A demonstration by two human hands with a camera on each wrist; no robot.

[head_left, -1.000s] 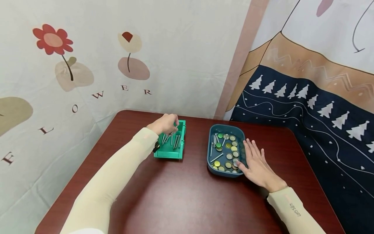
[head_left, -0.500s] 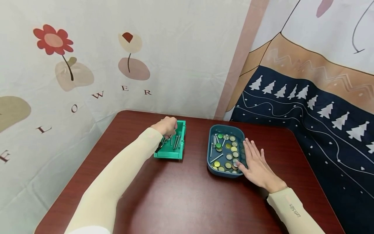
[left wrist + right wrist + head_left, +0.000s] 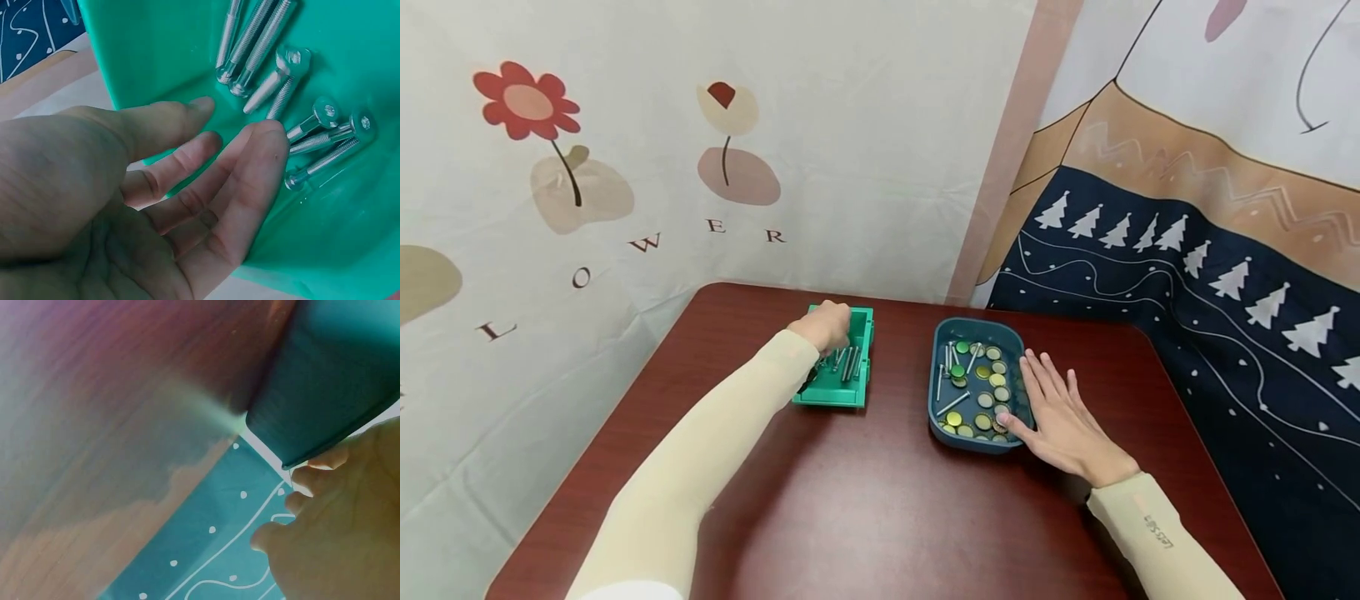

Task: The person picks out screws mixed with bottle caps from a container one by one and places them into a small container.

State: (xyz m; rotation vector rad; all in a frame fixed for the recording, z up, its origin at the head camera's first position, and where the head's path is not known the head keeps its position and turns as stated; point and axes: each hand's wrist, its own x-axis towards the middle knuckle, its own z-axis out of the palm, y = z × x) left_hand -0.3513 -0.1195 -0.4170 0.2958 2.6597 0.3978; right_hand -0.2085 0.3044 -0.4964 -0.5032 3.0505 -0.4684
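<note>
My left hand (image 3: 826,326) is over the back of a green box (image 3: 830,397) on the left of the table. Its fingers are loosely bent in the left wrist view, with a gap between thumb and index finger and nothing held. Several silver bolts (image 3: 265,47) lie on the green floor beyond the fingertips. On the right, my right hand (image 3: 1063,417) rests against the side of a blue tray (image 3: 936,429), fingers straight and thumb over the rim. Bottle caps (image 3: 985,400) and a few bolts (image 3: 953,404) lie in the tray. The right wrist view shows that hand beside the tray's outer wall (image 3: 331,381).
Both containers stand on a dark red wooden table (image 3: 865,500), a strip of tabletop between them. Behind the table hangs a pale printed cloth (image 3: 880,150). A dark blue cloth with white trees (image 3: 1150,275) hangs along the right side.
My left hand has dropped slightly into the green box, its fingers now lower than a second ago. The right hand keeps its place on the tray. The head view has shifted slightly.
</note>
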